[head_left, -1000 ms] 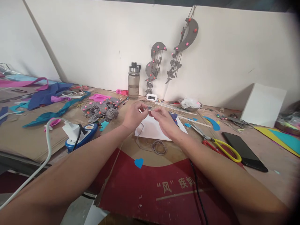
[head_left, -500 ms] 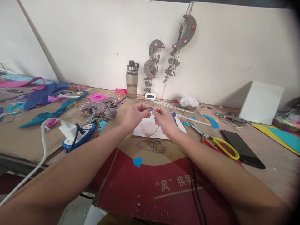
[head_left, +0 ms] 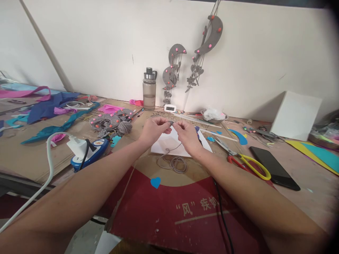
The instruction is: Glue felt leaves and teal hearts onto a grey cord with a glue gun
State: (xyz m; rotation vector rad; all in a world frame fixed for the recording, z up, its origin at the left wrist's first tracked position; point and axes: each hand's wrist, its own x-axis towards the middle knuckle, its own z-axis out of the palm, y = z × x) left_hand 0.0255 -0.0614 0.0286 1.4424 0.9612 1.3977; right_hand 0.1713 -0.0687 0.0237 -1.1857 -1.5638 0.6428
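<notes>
A small dark grey piece (head_left: 171, 123) is pinched between the fingertips of my left hand (head_left: 155, 130); its shape is mostly covered. My right hand (head_left: 185, 135) is closed beside it, fingertips pressed together on a thin grey-brown cord (head_left: 175, 148). From there the cord runs down to a loose coil (head_left: 179, 164) on the cardboard. Beneath both hands lies a white sheet of paper (head_left: 159, 146). Nearer to me, a blue heart cutout (head_left: 155, 182) rests on the red part of the cardboard (head_left: 148, 211).
Scissors (head_left: 243, 158) and a black phone (head_left: 274, 167) lie at the right. A power strip (head_left: 90, 153) with a white cable sits left, near grey felt crescents and yarn (head_left: 113, 122). Behind stand a water bottle (head_left: 149, 90) and a small clock (head_left: 170, 108). Grey moon hangings (head_left: 212, 35) hang on the wall.
My right fingertips have shifted slightly left, closer against the small grey piece. The cord has been drawn slightly to the right. My left hand stays almost in place.
</notes>
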